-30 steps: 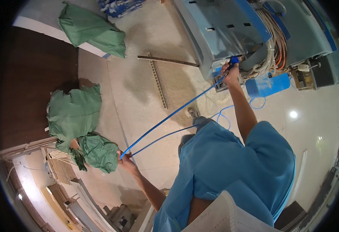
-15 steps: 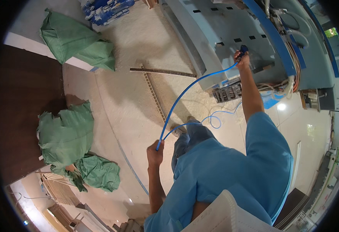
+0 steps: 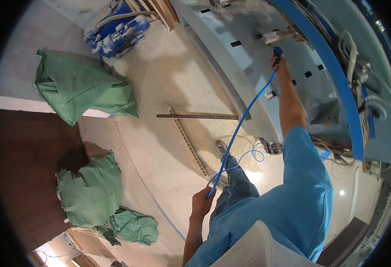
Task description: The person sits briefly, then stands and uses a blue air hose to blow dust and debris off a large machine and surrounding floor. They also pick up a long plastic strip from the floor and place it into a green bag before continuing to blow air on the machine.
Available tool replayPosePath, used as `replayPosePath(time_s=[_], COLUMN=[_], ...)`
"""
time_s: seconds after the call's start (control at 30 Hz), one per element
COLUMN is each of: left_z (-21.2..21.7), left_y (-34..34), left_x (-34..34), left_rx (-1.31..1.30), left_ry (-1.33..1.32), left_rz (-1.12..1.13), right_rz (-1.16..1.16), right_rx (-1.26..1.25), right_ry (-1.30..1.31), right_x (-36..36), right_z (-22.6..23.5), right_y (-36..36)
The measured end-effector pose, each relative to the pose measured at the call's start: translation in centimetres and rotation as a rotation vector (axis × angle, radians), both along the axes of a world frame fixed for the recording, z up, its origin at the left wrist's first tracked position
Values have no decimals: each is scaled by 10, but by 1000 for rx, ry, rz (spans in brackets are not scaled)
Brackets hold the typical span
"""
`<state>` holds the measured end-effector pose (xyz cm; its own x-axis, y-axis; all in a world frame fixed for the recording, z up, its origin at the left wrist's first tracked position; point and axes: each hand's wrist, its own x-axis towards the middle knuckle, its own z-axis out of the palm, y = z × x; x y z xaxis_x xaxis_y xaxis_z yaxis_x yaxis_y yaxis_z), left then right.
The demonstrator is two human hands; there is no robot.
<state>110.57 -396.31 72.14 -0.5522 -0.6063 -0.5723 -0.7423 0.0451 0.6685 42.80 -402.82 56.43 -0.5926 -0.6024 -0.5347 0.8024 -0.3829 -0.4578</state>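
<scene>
Head view: pale speckled floor across the middle of the frame, dark brown flooring at the left edge. Green sacks scattered at the left: one large sack in the upper left, another at lower left, a crumpled smaller one just beside it. Blue and white bundle at the top, left of centre. Thin dark bar lying level across the floor in the middle, touching the upper end of a perforated strip that runs diagonally down and right. Large pale blue machine panel with dark slots filling the upper right, edged by a curved blue rail; tangled cables behind it at the far right.

Blue hose stretched taut through the centre, long axis diagonal from lower left to upper right, crossing above the floor in front of the panel, slack loops near the trouser leg. Left hand at lower centre, fist closed around the lower end of the hose. Right hand raised at upper right, fingers clamped on the hose's upper end right at the panel.
</scene>
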Motion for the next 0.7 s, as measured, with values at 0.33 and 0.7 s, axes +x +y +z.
replayPosePath(time_s=[0.33, 0.7], left_z=[-17, -33], left_y=[-69, -106], left_x=[-65, -122], left_rx=[114, 127], left_ry=[43, 19], left_rz=[-17, -102], right_rz=[-122, -102], right_rx=[100, 13], right_ry=[196, 135], right_x=[-55, -100], right_z=[-26, -25], right_y=[-90, -146])
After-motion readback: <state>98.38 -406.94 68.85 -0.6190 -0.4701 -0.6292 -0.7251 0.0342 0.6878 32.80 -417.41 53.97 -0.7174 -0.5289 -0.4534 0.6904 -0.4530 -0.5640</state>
